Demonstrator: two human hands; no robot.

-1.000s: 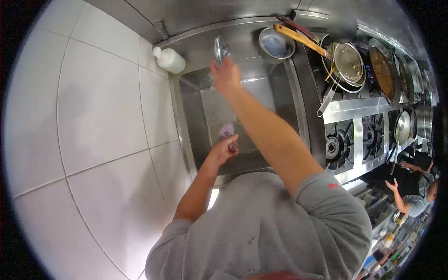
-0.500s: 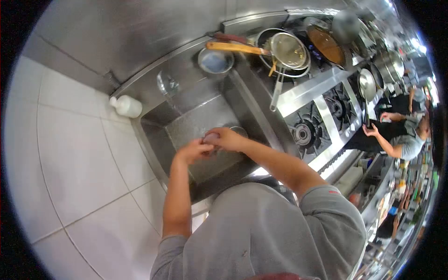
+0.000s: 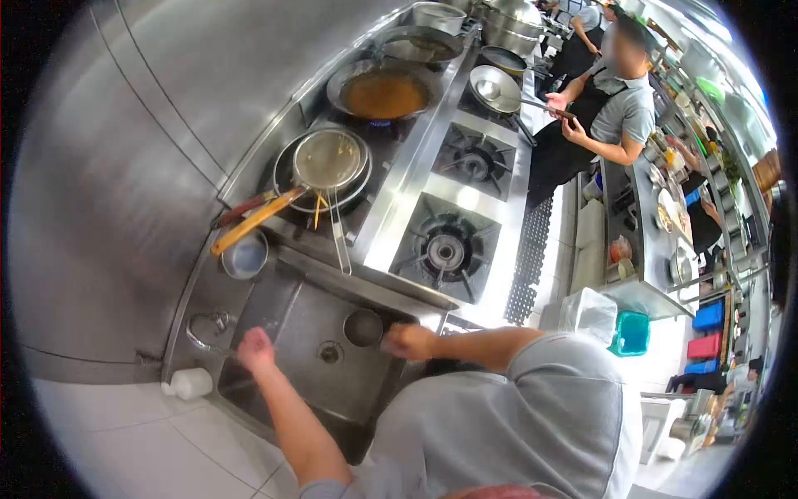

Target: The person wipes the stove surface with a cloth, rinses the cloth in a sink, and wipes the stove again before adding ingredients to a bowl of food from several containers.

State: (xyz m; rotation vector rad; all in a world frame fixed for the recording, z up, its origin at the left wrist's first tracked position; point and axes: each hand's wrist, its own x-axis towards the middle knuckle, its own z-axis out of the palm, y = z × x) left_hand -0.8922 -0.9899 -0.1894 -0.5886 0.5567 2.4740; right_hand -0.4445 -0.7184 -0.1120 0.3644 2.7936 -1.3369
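Observation:
My left hand (image 3: 256,348) is over the left side of the steel sink (image 3: 303,378), just beside the faucet (image 3: 204,331). It is smeared and foreshortened, so its fingers do not show clearly. At the sink's right side, my right hand (image 3: 409,342) has curled fingers and is also blurred. Whatever it may hold is hidden. A small round metal bowl (image 3: 363,328) sits in the sink close to my right hand, beside the drain (image 3: 330,353).
A white bottle (image 3: 189,383) stands at the sink's left corner. Beyond the sink, a wooden-handled strainer (image 3: 328,160) rests over a pan on the stove (image 3: 382,237). Farther back is a wok of brown liquid (image 3: 386,91). A co-worker (image 3: 611,108) holds a long-handled utensil.
My hands were together around a dark, purplish thing over the sink. Now they are apart, left toward the faucet, right toward the sink's right side. The view has turned toward the stove.

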